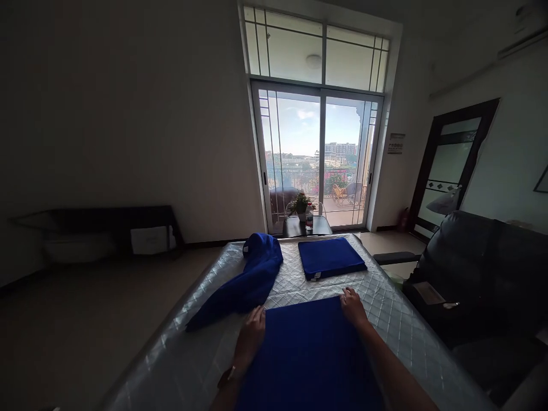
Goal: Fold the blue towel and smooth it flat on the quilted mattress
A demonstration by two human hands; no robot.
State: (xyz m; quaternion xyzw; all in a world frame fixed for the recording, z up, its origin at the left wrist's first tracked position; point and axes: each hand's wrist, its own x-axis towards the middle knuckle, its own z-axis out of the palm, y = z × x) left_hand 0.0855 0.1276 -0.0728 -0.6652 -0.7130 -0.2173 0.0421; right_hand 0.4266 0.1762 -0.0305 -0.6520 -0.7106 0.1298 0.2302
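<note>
A flat blue cloth [312, 354] lies spread before me on the silver quilted mattress [402, 319], its near end running out of view. At its far left corner, my left hand [253, 331] is closed on the edge. My right hand [354, 307] grips the far right corner, fingers curled. Beyond it lies a neatly folded blue cloth [331, 257] with a small white label on its near edge. To the left, another blue cloth [257, 274] is crumpled in a long heap, one end trailing towards the left side.
Past the mattress, a small dark table [295, 226] bears a potted plant [302, 204] and a bottle [309, 217] before the sliding glass doors [291, 148]. A black armchair [483, 274] stands close on the right. Against the left wall is a dark low frame [107, 220].
</note>
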